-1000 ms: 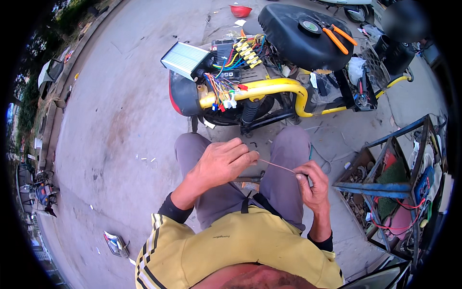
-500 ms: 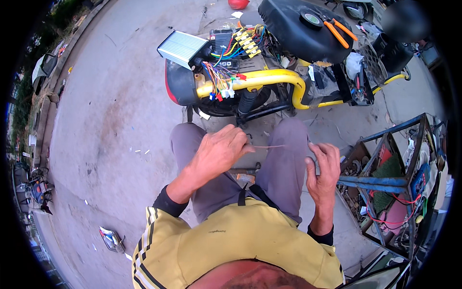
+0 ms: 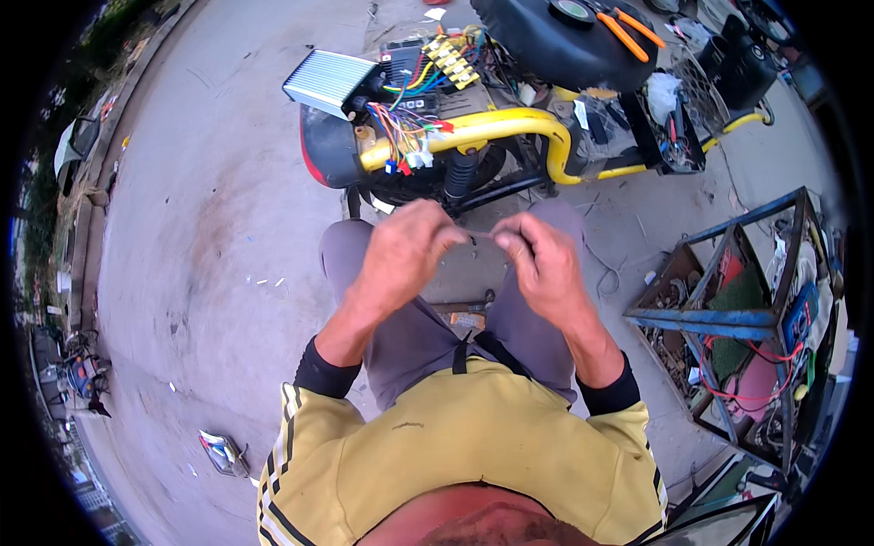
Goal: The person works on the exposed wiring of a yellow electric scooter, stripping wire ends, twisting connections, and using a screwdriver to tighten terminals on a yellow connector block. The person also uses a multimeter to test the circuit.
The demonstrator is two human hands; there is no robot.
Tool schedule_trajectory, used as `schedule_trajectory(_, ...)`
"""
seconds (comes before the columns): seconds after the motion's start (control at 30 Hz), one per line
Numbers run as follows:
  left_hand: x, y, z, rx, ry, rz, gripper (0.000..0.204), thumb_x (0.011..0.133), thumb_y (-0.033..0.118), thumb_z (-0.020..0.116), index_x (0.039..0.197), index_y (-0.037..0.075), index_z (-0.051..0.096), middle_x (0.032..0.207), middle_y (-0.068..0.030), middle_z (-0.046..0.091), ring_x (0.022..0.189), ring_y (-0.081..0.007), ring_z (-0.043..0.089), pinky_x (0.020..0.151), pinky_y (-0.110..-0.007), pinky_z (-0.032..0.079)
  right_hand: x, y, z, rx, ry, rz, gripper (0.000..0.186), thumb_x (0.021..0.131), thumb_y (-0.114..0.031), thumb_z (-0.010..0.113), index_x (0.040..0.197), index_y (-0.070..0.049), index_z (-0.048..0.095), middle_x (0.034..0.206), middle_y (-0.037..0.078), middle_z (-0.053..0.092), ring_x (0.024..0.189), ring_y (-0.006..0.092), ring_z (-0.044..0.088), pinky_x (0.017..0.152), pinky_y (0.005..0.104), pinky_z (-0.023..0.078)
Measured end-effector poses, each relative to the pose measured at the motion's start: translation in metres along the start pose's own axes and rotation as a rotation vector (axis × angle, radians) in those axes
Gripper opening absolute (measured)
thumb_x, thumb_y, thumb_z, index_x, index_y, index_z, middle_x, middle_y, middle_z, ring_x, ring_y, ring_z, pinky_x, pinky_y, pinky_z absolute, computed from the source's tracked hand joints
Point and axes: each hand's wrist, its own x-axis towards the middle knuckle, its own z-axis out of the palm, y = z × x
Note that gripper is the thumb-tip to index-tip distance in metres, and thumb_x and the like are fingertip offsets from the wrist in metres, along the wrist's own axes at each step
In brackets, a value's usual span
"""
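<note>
ridged metal box (image 3: 330, 82) is gleaming silver, frame tube (image 3: 496, 125) is shining in glossy yellow paint, plier handles (image 3: 623, 37) are showing smooth orange plastic, shirt (image 3: 437, 441) and trousers (image 3: 401, 357) are looking like matt cloth, ground (image 3: 214, 328) is looking rough and matt

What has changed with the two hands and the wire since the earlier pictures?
The right hand let go of the wire, moved out to the right, then came back near the left hand and seems to pinch the wire again. The left hand kept its hold; pliers and motorbike stayed put.
</note>
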Motion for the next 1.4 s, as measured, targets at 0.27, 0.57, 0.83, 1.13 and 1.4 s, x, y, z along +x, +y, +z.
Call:
schedule_trajectory(0.27, 0.019, -0.013, 0.001, -0.275, 0.167, -0.129, 0.030, 0.091, 0.009, 0.085, 0.116, 0.002, 0.072, 0.099, -0.0065, 0.071, 0.073, -0.0158, 0.063, 0.063, -0.029, 0.050, 0.021, 0.006, -0.008, 0.189, 0.059, 0.189, 0.010, 0.103, -0.007, 0.070, 0.109, 0.001, 0.071, 0.083, 0.009, 0.069, 0.072, 0.0165, 0.063, 0.066, 0.0327, 0.050)
schedule_trajectory(0.57, 0.037, -0.009, 0.005, -0.240, 0.079, 0.100, 0.009, 0.093, 0.000, 0.079, 0.100, -0.002, 0.073, 0.092, -0.0125, 0.071, 0.082, -0.0238, 0.070, 0.071, -0.034, 0.055, 0.028, -0.007, -0.006, 0.024, -0.010, 0.046, 0.012, 0.100, -0.004, 0.072, 0.110, 0.001, 0.068, 0.091, 0.015, 0.072, 0.077, 0.0271, 0.071, 0.069, 0.0376, 0.054)
schedule_trajectory(0.83, 0.066, -0.035, -0.029, 0.013, 0.363, -0.026, 0.010, 0.094, 0.004, 0.079, 0.103, 0.000, 0.075, 0.099, -0.0106, 0.074, 0.093, -0.0236, 0.067, 0.081, -0.036, 0.054, 0.063, 0.014, 0.013, 0.122, 0.127, 0.147, 0.011, 0.103, -0.006, 0.071, 0.109, 0.002, 0.068, 0.084, 0.007, 0.068, 0.072, 0.0136, 0.061, 0.069, 0.0303, 0.052)
schedule_trajectory(1.13, 0.091, -0.079, -0.008, 0.057, 0.217, 0.058, 0.015, 0.090, 0.004, 0.080, 0.104, 0.002, 0.075, 0.099, -0.0101, 0.074, 0.094, -0.0300, 0.069, 0.082, -0.043, 0.056, 0.114, 0.020, 0.055, 0.379, 0.134, 0.182, 0.034, 0.106, -0.013, 0.070, 0.137, 0.001, 0.070, 0.084, 0.001, 0.069, 0.077, 0.0072, 0.060, 0.073, 0.0257, 0.052)
schedule_trajectory(1.4, 0.093, -0.091, 0.010, -0.090, 0.364, 0.025, 0.021, 0.087, 0.000, 0.081, 0.106, 0.000, 0.071, 0.098, -0.0102, 0.074, 0.091, -0.0270, 0.070, 0.080, -0.039, 0.057, 0.134, 0.034, 0.074, 0.384, 0.188, 0.189, 0.017, 0.107, -0.009, 0.067, 0.115, 0.004, 0.074, 0.091, 0.004, 0.075, 0.086, 0.0086, 0.067, 0.079, 0.0278, 0.057)
